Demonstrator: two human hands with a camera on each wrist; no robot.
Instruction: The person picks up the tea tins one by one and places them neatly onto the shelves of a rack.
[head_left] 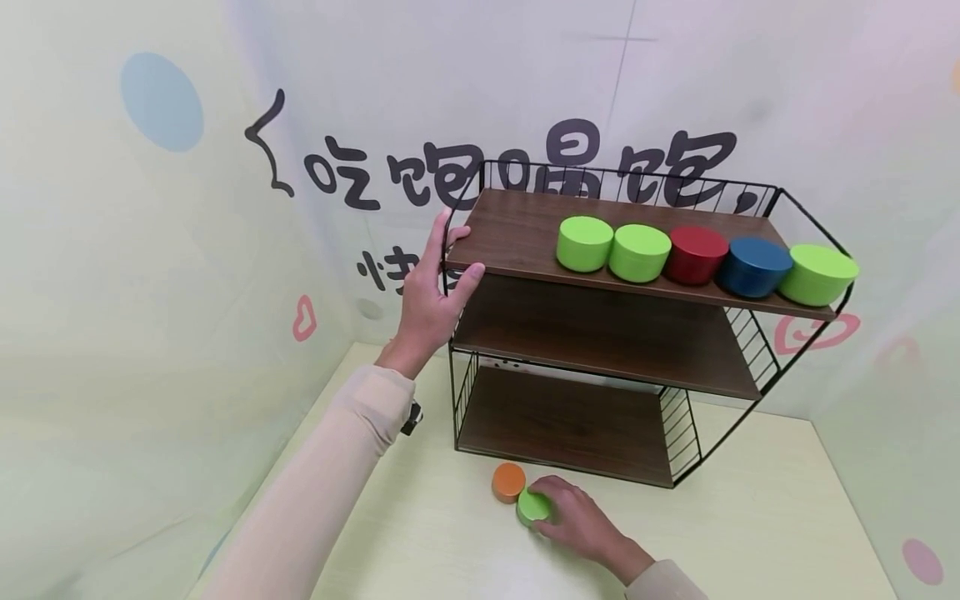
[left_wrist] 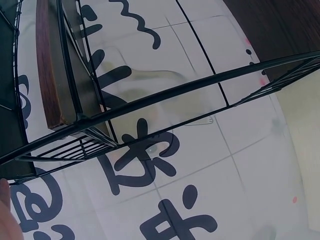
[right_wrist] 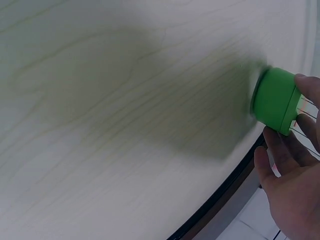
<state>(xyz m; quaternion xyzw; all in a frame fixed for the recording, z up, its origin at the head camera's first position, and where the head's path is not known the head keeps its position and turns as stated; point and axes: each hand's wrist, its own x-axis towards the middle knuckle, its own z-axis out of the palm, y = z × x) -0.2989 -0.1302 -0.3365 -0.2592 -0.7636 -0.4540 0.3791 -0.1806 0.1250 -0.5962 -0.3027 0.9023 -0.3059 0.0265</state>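
In the head view, my left hand (head_left: 429, 304) holds the left end of the top board of a three-tier rack (head_left: 510, 233), thumb at the front edge and fingers by the side wire. Only a bit of that hand (left_wrist: 9, 220) shows in the left wrist view. Down on the table, my right hand (head_left: 581, 523) grips a small round green tin (head_left: 532, 507) by its sides. An orange round tin (head_left: 508, 482) stands beside it. In the right wrist view, thumb and fingers hold the green tin (right_wrist: 275, 99), its lid seam visible.
Along the top board's front, from the middle to the right end, stand several round tins: two green (head_left: 584, 243), one red (head_left: 697, 255), one blue (head_left: 754, 267) and another green (head_left: 817, 274). Black wire sides (head_left: 681, 425) edge the rack. Printed cloth (head_left: 405, 75) hangs behind the table (head_left: 780, 517).
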